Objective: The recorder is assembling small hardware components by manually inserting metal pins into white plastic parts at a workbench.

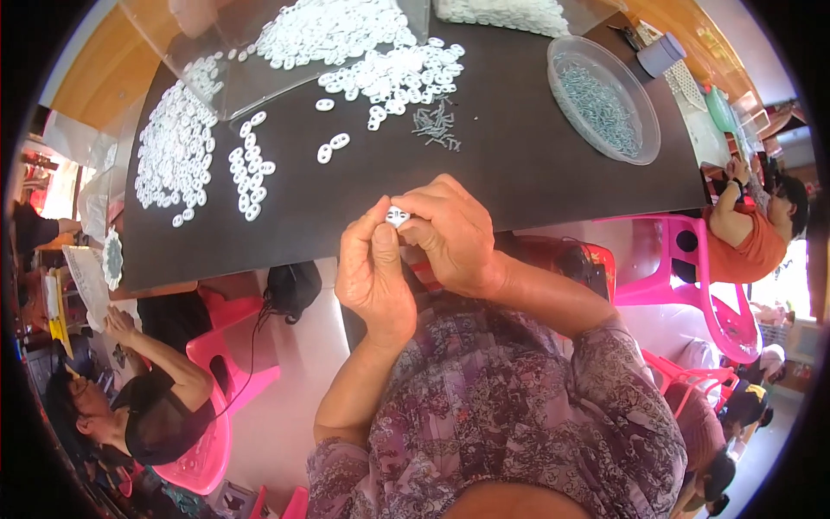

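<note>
A small white oval plastic piece with dark holes point(397, 217) is pinched between my two hands just past the table's near edge. My left hand point(377, 270) grips its left side with thumb and index finger. From the right, the thumb and fingers of my right hand point(456, 232) close on the same piece; whether they also hold a screw is hidden. Beyond my hands lies a little heap of grey screws point(437, 126). Two loose white ovals point(333, 147) rest left of it, and a looser group of ovals point(251, 169) lies farther left.
Large piles of white ovals cover the left point(175, 151) and back point(393, 76) of the dark table point(519, 164), around a clear plastic bin point(285, 91). A round tray of screws point(644, 143) stands at right. People sit on pink chairs point(670, 259) either side.
</note>
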Available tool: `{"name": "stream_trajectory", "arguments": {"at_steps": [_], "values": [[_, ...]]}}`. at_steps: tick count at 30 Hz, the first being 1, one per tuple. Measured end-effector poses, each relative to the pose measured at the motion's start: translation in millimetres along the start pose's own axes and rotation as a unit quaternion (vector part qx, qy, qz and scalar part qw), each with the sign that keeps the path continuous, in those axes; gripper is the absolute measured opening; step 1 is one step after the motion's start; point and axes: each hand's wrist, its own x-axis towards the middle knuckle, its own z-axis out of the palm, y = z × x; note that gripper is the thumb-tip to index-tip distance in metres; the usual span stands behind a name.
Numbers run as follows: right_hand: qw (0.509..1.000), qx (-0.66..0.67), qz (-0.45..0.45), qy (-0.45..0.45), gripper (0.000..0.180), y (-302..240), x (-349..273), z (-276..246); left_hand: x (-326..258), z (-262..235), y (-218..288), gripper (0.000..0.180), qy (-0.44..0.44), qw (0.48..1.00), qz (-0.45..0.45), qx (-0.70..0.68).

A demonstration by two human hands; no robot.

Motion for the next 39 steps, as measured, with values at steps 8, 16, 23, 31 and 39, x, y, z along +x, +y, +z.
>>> {"name": "stream_trajectory", "arguments": {"at_steps": [8, 16, 23, 31, 39], "values": [[0.986, -0.079, 0.124, 0.073, 0.014, 24.5, 46.9, -67.1, 42.8, -4.2, -1.2, 0.021, -0.129, 0.963, -0.013, 0.235], [0.937, -0.338, -0.030, 0.078, 0.010, 83.0, 168.8, -118.2, 80.3, 45.1, -19.5, 0.043, -0.277, 0.801, 0.320, 0.423], [0.909, -0.383, -0.134, 0.099, 0.010, 182.7, 233.9, -127.1, 86.9, 47.0, -40.6, 0.028, -0.318, 0.760, 0.361, 0.437], [0.821, -0.570, -0.018, -0.027, 0.016, 223.0, 241.1, -126.0, 92.4, 43.0, -42.4, 0.040, -0.280, 0.774, 0.338, 0.456], [0.961, -0.220, -0.132, -0.098, 0.010, 110.5, 106.7, -100.3, 94.0, 38.5, -41.6, 0.032, -0.234, 0.794, 0.311, 0.467]]}}
